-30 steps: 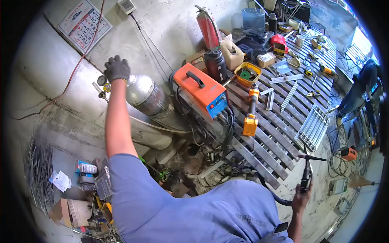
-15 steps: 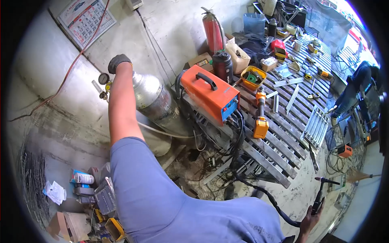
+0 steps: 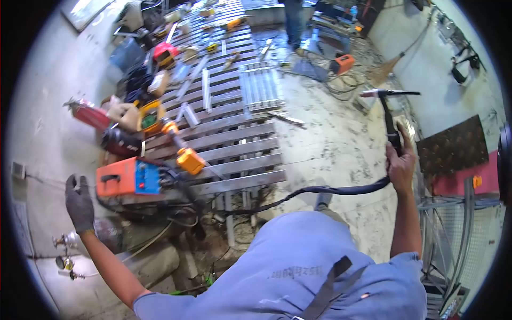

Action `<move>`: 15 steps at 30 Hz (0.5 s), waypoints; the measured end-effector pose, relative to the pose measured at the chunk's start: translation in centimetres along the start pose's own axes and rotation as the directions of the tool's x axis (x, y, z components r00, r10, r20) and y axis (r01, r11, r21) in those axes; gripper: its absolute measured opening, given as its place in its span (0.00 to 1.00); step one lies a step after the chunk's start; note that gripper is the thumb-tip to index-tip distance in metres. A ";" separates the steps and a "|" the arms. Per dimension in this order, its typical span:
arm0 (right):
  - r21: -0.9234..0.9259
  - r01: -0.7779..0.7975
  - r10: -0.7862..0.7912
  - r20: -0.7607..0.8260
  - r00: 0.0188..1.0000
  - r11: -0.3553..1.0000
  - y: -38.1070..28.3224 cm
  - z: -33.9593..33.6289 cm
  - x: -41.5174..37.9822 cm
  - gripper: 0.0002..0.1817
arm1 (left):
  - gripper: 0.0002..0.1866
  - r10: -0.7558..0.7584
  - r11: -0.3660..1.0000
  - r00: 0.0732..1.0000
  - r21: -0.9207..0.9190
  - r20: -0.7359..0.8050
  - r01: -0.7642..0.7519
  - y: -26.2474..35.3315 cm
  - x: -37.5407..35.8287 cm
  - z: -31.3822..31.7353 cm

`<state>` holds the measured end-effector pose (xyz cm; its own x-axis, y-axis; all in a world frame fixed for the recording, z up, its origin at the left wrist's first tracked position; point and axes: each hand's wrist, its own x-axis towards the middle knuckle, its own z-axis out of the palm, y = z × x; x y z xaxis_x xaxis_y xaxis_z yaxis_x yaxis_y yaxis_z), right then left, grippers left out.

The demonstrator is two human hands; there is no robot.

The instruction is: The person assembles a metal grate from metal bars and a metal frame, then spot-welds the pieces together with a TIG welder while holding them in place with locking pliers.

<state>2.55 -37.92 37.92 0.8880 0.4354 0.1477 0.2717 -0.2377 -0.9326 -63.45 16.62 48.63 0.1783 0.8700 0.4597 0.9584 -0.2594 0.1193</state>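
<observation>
My right hand (image 3: 402, 157), bare, is wrapped round the handle of a black welding torch (image 3: 389, 114), its head pointing up. A thick black cable (image 3: 341, 189) runs from that hand leftward to the orange and blue welding machine (image 3: 120, 178) at the slatted table's near left corner. My left hand (image 3: 80, 205), in a dark grey glove, is raised beside the wall with its fingers apart and nothing in it. Below it is the gas cylinder (image 3: 109, 234) with its valve and gauge (image 3: 65, 263).
The slatted metal table (image 3: 245, 133) carries an orange power tool (image 3: 189, 160), a yellow bin (image 3: 151, 116) and metal strips. A red extinguisher (image 3: 90, 114) is at the left. Another person's legs (image 3: 293, 24) show at the back. A metal frame (image 3: 458, 229) stands at the right.
The view has swung to the right. My left hand has left the cylinder's valve area and its fingers are spread. My right hand, still holding the torch, now shows higher in view.
</observation>
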 end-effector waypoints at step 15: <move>0.160 0.127 -0.143 0.091 0.986 0.979 12.4 -12.5 25.5 0.44 | 0.29 0.959 -0.082 0.122 -0.665 -0.254 -0.743 72.8 -18.7 -9.4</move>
<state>33.16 -40.63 34.24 0.8026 0.5424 0.2484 0.3194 -0.0390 -0.9468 0.88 -22.52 56.99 0.8844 -0.2497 0.3944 -0.3594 -0.9034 0.2339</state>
